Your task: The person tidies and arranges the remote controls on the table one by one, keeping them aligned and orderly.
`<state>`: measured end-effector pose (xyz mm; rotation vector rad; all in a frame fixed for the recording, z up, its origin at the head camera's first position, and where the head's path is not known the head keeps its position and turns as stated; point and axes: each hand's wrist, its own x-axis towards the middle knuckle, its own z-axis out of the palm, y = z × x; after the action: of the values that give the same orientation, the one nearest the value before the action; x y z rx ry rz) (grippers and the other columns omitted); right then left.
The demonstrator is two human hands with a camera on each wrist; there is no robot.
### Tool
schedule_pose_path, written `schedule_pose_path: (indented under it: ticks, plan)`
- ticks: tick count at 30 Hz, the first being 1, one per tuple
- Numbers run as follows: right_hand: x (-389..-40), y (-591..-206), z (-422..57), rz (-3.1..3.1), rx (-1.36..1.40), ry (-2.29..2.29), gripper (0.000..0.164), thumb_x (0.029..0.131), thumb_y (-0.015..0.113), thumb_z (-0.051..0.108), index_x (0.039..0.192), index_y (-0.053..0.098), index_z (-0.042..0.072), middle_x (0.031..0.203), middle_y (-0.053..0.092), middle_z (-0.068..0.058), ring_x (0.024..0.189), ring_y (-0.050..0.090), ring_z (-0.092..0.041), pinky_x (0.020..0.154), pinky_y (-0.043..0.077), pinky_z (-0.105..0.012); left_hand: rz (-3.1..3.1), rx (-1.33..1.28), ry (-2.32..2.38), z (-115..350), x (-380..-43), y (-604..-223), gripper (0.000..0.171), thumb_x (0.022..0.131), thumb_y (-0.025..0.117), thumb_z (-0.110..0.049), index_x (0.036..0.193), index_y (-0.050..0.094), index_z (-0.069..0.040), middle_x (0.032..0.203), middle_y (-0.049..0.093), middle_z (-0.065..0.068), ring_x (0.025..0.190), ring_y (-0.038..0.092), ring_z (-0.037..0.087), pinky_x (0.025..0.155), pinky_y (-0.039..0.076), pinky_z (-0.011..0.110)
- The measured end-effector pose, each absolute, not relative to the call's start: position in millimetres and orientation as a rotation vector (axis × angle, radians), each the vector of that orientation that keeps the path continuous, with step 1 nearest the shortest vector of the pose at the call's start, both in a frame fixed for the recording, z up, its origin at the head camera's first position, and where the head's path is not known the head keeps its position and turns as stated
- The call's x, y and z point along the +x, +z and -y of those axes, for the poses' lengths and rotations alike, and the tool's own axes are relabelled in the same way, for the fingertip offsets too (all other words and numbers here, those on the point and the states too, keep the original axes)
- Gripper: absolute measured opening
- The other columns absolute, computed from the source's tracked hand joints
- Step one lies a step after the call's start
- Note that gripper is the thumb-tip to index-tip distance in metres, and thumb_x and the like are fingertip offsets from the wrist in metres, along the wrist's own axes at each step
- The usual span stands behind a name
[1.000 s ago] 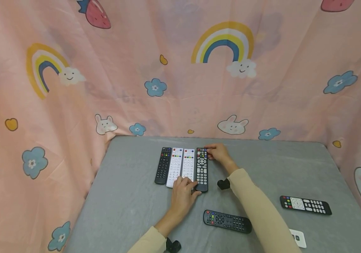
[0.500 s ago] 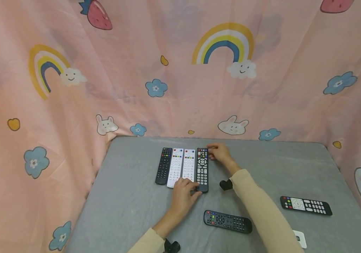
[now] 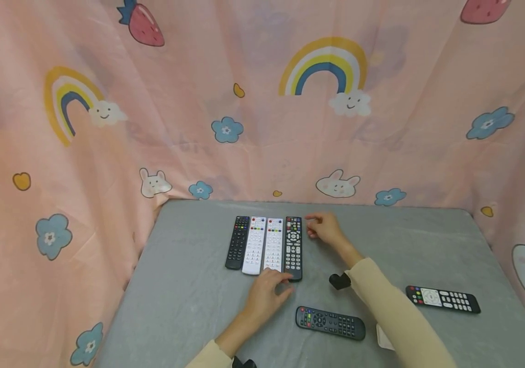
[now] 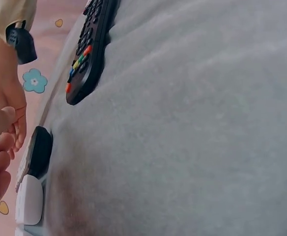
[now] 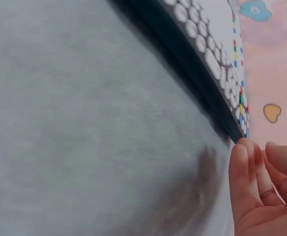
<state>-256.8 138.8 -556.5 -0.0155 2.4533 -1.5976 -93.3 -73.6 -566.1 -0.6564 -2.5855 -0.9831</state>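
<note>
Both hands have backed off since the earlier frame: right hand (image 3: pixel 328 230) now clear of the far end of the row's right-hand black remote (image 3: pixel 293 250), left hand (image 3: pixel 262 296) lower, by its near end. Biggest first: pink curtain (image 3: pixel 262 158) behind, grey table (image 3: pixel 184 306) under everything. Neither hand grips anything; left fingers relaxed, thumb apart, can't tell if a fingertip still touches the remote; right fingers loosely bent. Row of four, left to right: left-hand black remote (image 3: pixel 237 243), first white remote (image 3: pixel 254 245), second white remote (image 3: pixel 273 245), then that right-hand black one. Far ends near level. Two more lie outside it, crosswise: dark remote (image 3: pixel 330 323) nearer the person, white-pad remote (image 3: pixel 443 299) off right. Smallest: white object (image 3: pixel 383 338), part hidden under the right sleeve (image 3: pixel 402 306). My read: fourth one's alignment about done; next move calls for picking up a loose remote and turning it lengthwise.
</note>
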Motion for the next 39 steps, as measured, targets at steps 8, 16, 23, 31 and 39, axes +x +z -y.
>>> schedule_pose_path:
  ticks: [8,16,23,31,39]
  plan:
    - [-230.1,-552.4,-149.5,-2.417,-0.162,-1.552,0.028,0.097,0.058,0.001,0.122,0.063,-0.010,0.085,0.071,-0.024,0.067,0.066,-0.015,0.063,0.060,-0.029,2.639,-0.775,-1.018,78.5,-82.9,-567.6,0.031,0.075,0.085,-0.020,0.104,0.074,-0.016,0.086,0.074,-0.008,0.080,0.062,0.005,0.073,0.049,0.016]
    - [-195.5,-539.9,-169.6,-2.414,-0.330,-1.501,0.025,0.096,0.060,0.003,0.116,0.066,-0.011,0.080,0.068,-0.024,0.064,0.061,-0.013,0.059,0.056,-0.029,2.668,-0.887,-0.973,81.1,-70.6,-572.3,0.033,0.075,0.085,-0.027,0.104,0.074,-0.017,0.086,0.073,-0.009,0.082,0.061,0.004,0.077,0.048,0.013]
    - [-162.3,-533.2,-195.7,-2.418,-0.419,-1.463,0.024,0.097,0.060,0.006,0.112,0.067,-0.011,0.077,0.066,-0.017,0.065,0.056,-0.006,0.058,0.051,-0.025,2.741,-0.939,-0.943,81.1,-61.3,-573.7,0.033,0.078,0.083,-0.033,0.106,0.074,-0.019,0.087,0.072,-0.009,0.081,0.057,0.001,0.076,0.045,0.009]
    - [-128.7,-533.3,-225.2,-2.390,-0.437,-1.409,0.026,0.097,0.062,0.012,0.114,0.068,-0.007,0.093,0.070,-0.017,0.071,0.056,0.002,0.062,0.052,-0.021,2.777,-0.955,-0.898,79.3,-54.0,-579.0,0.031,0.078,0.082,-0.034,0.105,0.074,-0.020,0.085,0.070,-0.012,0.080,0.055,-0.002,0.075,0.043,0.008]
    - [-102.9,-537.3,-245.5,-2.430,-0.422,-1.284,0.026,0.095,0.066,0.021,0.114,0.072,0.003,0.111,0.073,-0.017,0.080,0.060,0.005,0.067,0.052,-0.019,2.814,-0.916,-0.874,75.2,-48.8,-580.2,0.036,0.077,0.082,-0.037,0.107,0.073,-0.020,0.084,0.070,-0.013,0.080,0.054,-0.003,0.076,0.044,0.008]
